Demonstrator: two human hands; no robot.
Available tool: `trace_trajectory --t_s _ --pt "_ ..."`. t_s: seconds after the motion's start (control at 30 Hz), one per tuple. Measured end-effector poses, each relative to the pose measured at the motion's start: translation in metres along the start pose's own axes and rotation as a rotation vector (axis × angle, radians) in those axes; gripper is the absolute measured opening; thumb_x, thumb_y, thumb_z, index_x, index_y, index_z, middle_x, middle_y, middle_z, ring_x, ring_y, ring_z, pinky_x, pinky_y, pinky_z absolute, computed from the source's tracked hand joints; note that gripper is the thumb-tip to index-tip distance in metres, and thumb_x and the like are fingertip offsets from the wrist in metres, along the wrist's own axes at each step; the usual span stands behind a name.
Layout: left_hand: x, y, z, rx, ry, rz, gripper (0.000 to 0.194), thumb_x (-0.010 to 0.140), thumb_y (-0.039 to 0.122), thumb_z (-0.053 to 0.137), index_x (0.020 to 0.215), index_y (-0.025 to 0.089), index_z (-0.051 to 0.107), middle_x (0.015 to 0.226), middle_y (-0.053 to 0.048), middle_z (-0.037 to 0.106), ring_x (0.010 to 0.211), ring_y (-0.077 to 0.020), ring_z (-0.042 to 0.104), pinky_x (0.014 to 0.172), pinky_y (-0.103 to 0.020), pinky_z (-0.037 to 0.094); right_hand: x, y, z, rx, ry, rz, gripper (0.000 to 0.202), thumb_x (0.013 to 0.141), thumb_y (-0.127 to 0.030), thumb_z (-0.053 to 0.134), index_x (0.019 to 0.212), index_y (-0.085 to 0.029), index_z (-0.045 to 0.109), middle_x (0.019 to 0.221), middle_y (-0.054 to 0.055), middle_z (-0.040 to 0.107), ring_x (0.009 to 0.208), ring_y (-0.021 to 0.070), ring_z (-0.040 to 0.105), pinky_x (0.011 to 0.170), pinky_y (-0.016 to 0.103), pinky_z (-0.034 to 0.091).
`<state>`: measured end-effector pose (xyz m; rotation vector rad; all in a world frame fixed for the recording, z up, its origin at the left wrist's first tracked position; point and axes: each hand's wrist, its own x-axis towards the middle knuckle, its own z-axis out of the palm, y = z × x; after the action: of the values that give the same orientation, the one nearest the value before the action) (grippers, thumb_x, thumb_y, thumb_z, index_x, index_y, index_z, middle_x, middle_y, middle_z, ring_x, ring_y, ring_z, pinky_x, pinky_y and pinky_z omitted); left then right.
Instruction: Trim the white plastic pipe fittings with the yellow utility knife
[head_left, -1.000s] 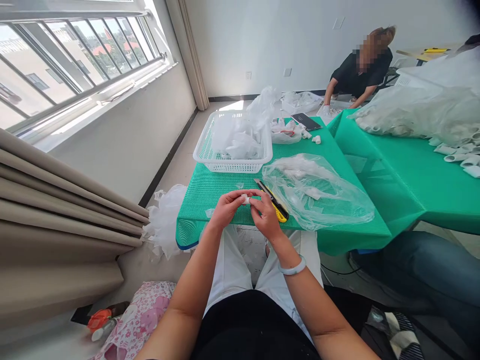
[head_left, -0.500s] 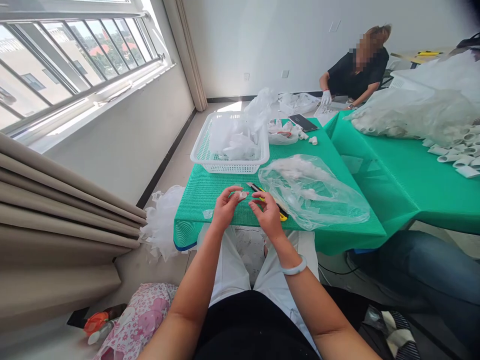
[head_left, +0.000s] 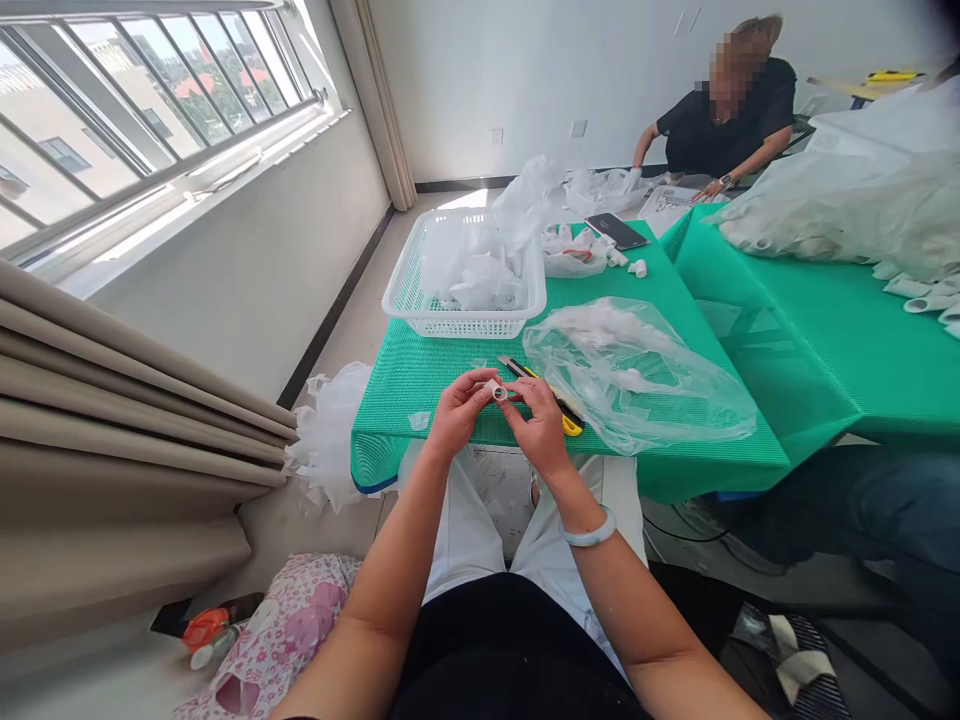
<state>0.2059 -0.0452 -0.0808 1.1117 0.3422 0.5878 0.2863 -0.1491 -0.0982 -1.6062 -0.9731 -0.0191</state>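
Note:
Between my two hands is a small white plastic pipe fitting [head_left: 498, 392], its round opening turned up toward me. My left hand [head_left: 459, 408] pinches it from the left, thumb and fingers closed on it. From the other side my right hand [head_left: 537, 418] grips the rim with thumb and fingertips. A yellow and black utility knife [head_left: 572, 424] lies on the green-covered table [head_left: 397, 385], partly hidden behind my right hand. Beside it rests a clear plastic bag [head_left: 637, 385] with white contents. A scrap of clear plastic [head_left: 418, 421] lies left of my left hand.
A white plastic basket [head_left: 465, 328] with clear bags stands at the table's far left. Behind are a bag of white fittings [head_left: 574, 255], loose fittings [head_left: 637, 268] and a dark tablet [head_left: 616, 231]. A person [head_left: 727, 125] in black works beyond. Big bags [head_left: 847, 220] cover the right table.
My right hand has moved in from the right and now touches the fitting, which was in my left hand alone. The view has shifted slightly. The person beyond has moved their arms.

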Motion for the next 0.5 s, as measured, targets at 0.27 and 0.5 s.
trace_trajectory --t_s 0.27,0.5 --pt "0.0016 -0.0035 -0.0023 0.052 -0.009 0.027 0.025 0.067 0.032 0.075 0.087 0.018 0.069 0.083 -0.002 0.066 0.080 -0.0120 0.059 0.078 -0.024 0.046 0.0008 -0.0043 -0.0007 0.013 -0.003 -0.031 0.014 0.087 -0.032 0.051 0.092 -0.023 0.060 0.090 0.006 0.059 0.086 0.0188 0.058 0.071 0.034 0.053" --pt "0.0021 -0.0054 -0.0037 0.079 -0.014 0.031 0.026 0.068 0.034 0.074 0.088 0.018 0.068 0.086 -0.002 0.066 0.081 -0.0127 0.059 0.080 -0.025 0.046 0.0008 -0.0033 0.0000 0.004 -0.006 -0.032 0.011 0.087 -0.030 0.051 0.091 -0.023 0.058 0.089 0.005 0.059 0.085 0.0187 0.057 0.070 0.033 0.054"
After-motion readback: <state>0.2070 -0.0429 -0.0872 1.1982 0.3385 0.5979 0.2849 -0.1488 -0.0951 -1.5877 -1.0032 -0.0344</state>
